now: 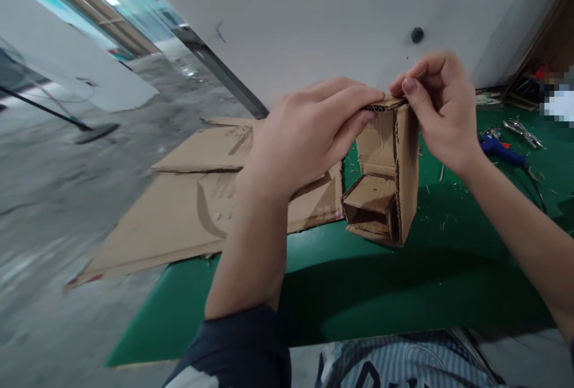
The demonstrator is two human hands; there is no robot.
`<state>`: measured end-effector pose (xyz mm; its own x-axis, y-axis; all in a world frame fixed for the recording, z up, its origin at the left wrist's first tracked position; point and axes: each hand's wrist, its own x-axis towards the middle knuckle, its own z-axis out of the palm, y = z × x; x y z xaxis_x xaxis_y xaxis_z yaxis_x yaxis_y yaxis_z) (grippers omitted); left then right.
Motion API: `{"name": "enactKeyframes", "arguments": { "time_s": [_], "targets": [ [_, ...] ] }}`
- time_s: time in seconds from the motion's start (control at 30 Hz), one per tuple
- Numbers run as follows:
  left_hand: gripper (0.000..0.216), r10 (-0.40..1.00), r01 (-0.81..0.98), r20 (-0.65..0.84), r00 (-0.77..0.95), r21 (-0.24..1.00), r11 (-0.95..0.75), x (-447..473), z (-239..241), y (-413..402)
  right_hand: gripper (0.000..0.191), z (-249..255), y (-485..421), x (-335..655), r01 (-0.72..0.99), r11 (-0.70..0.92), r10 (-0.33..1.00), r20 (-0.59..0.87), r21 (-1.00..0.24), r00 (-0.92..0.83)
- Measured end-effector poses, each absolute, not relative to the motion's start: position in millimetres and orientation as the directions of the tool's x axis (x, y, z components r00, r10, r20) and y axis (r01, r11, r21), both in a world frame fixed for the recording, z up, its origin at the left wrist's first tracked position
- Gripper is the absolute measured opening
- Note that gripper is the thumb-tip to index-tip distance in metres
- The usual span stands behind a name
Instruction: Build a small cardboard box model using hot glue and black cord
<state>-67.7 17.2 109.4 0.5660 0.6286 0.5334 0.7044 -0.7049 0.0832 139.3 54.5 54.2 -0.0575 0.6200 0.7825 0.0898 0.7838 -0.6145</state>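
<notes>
Surface: green table (pixel 359 292), white wall behind.
Object: cardboard box (pixel 385 179) standing upright on the table, open side to camera.
Left hand (pixel 309 131): fingers pinch the box's top edge.
Right hand (pixel 442 104): pinches the top corner.
Nearby: flat cardboard sheets (pixel 188 196) left; glue gun (pixel 500 147) and pliers (pixel 522 132) right.

Left hand (pixel 309 137), right hand (pixel 442 107) raised, grips pinched closed.

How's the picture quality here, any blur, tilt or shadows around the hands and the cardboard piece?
Head view: the scene is tilted; the floor at left is smeared by motion blur; the left hand, right hand and cardboard structure look fairly sharp; soft light casts a broad shadow on the green mat under the arms; a pixelated patch sits at the right edge.
</notes>
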Motion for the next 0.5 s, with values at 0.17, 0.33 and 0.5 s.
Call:
{"name": "enactKeyframes", "arguments": {
  "time_s": [0.17, 0.33, 0.5],
  "targets": [
    [0.039, 0.623, 0.730, 0.562, 0.544, 0.050, -0.682, -63.6, 104.6, 15.0, 0.008, 43.4, 47.1, 120.4, 0.147, 0.794, 0.582, 0.807, -0.591, 0.100],
    [0.037, 0.627, 0.753, 0.566, 0.535, 0.018, -0.658, -55.2, 101.4, 9.3, 0.012, 33.7, 45.7, 111.6, 0.170, 0.769, 0.590, 0.787, -0.616, 0.182],
    [0.038, 0.565, 0.751, 0.610, 0.556, -0.079, -0.655, -44.6, 98.1, 4.5, 0.010, 28.6, 46.7, 107.5, 0.123, 0.815, 0.533, 0.816, -0.566, 0.224]
  ]
}}
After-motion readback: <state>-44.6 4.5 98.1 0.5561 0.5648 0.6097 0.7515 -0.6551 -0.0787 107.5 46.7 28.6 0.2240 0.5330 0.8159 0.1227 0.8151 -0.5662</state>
